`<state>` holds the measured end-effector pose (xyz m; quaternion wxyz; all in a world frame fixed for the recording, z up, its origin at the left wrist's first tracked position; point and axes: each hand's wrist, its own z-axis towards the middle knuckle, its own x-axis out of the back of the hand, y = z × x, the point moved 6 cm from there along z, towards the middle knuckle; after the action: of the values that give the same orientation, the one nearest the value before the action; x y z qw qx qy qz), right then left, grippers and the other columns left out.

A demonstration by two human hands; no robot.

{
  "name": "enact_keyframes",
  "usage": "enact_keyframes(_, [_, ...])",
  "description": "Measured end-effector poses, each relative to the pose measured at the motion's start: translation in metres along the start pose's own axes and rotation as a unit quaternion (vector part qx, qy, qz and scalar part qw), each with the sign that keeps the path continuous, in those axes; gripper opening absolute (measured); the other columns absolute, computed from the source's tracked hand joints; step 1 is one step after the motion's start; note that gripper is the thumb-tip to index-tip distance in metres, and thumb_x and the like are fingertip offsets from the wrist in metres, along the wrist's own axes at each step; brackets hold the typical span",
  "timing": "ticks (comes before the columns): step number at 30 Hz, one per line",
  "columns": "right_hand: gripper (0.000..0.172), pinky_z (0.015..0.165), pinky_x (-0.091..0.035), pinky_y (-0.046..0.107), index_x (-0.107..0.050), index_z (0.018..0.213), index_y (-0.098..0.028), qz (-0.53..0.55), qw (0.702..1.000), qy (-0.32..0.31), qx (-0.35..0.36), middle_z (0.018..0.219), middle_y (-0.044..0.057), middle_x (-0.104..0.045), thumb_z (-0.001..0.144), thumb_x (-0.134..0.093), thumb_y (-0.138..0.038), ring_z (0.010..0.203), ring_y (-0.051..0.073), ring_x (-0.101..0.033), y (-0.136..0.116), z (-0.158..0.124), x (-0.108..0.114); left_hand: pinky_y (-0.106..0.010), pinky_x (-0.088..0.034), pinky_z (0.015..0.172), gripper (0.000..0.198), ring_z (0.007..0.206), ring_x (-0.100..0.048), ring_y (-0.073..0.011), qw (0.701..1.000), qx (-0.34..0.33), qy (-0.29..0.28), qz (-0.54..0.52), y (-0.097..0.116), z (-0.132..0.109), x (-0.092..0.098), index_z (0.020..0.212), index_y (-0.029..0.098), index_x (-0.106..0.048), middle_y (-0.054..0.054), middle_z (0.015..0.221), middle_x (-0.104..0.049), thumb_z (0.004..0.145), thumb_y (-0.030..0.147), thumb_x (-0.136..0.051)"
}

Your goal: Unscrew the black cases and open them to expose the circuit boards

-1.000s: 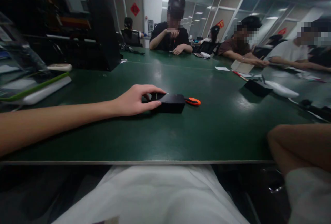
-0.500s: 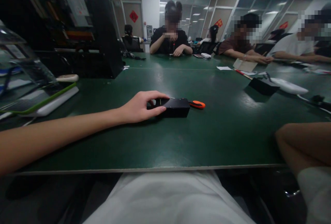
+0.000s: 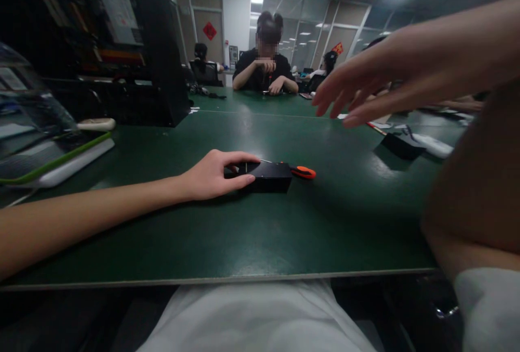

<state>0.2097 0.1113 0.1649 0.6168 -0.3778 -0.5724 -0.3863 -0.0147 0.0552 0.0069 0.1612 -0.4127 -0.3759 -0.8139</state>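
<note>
My left hand (image 3: 217,175) rests on the green table with its thumb and fingers around the left end of a small black box (image 3: 271,177). Just behind the box lies a tool with an orange and black handle (image 3: 304,171). A thin bright piece shows along the box's back edge; most of the tool is hidden there. At the upper right, my right hand (image 3: 377,78) is raised above the table, its fingers stretched out and holding nothing. It is slightly blurred.
A clear plastic bottle (image 3: 34,97) and a green-edged tray (image 3: 60,160) stand at left, near a tall black shelf (image 3: 162,43). Another black box (image 3: 403,146) lies at right beside a white object. Across the green table (image 3: 227,243), a person (image 3: 266,70) works with their hands.
My right hand has come up into view at the upper right, where only the elbow and upper arm showed before. My left hand stays on the box; the view has shifted slightly.
</note>
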Motion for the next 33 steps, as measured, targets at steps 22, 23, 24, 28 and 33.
enact_keyframes(22, [0.034, 0.074, -0.045, 0.027, -0.071, 0.116, -0.015, -0.164, 0.953, -0.149, 0.208, 0.093, 0.005, -0.072, 0.088, -0.059, -0.031, 0.077, 0.013, -0.063, -0.065, 0.026, -0.051, -0.036, -0.053, 0.093, 0.049, 0.111, -0.067, -0.0261, 1.0, -0.024, -0.014, -0.004, 0.004, 0.001, -0.004, 0.136, 0.02, -0.061, -0.01, 0.13, -0.07, 0.093, 0.045, -0.059])
enact_keyframes(23, [0.037, 0.074, -0.044, 0.025, -0.07, 0.119, -0.015, -0.15, 0.958, -0.111, 0.219, 0.097, 0.005, -0.072, 0.09, -0.058, -0.035, 0.08, 0.012, -0.063, -0.065, 0.023, -0.035, -0.036, -0.052, 0.096, 0.049, 0.113, -0.067, -0.0258, 0.999, -0.028, -0.015, -0.008, 0.005, 0.002, -0.004, 0.136, 0.02, -0.061, -0.01, 0.131, -0.069, 0.094, 0.043, -0.059])
enact_keyframes(24, [0.041, 0.073, -0.043, 0.023, -0.069, 0.12, -0.013, -0.135, 0.961, -0.081, 0.225, 0.099, 0.004, -0.072, 0.091, -0.057, -0.04, 0.08, 0.01, -0.062, -0.065, 0.02, -0.02, -0.036, -0.051, 0.098, 0.049, 0.115, -0.066, -0.0256, 0.999, -0.033, -0.018, -0.013, 0.006, 0.003, -0.005, 0.136, 0.019, -0.06, -0.01, 0.132, -0.069, 0.094, 0.042, -0.06])
enact_keyframes(28, [0.071, 0.068, -0.035, 0.017, -0.063, 0.125, 0.0, -0.113, 0.971, -0.042, 0.206, 0.096, 0.001, -0.071, 0.087, -0.049, -0.058, 0.079, 0.003, -0.059, -0.06, 0.012, 0.019, -0.037, -0.049, 0.102, 0.05, 0.12, -0.064, -0.025, 0.998, -0.045, -0.031, -0.03, 0.008, 0.006, -0.008, 0.138, 0.018, -0.059, -0.011, 0.136, -0.066, 0.093, 0.042, -0.061])
enact_keyframes(33, [0.064, 0.067, -0.034, 0.015, -0.07, 0.097, 0.003, -0.086, 0.989, -0.061, 0.108, 0.097, 0.0, -0.071, 0.091, -0.037, -0.052, 0.087, 0.003, -0.059, -0.048, 0.012, 0.018, -0.038, -0.05, 0.101, 0.05, 0.116, -0.065, -0.0257, 0.998, -0.038, -0.036, -0.029, 0.007, 0.008, -0.008, 0.136, 0.02, -0.061, -0.01, 0.132, -0.069, 0.092, 0.044, -0.062])
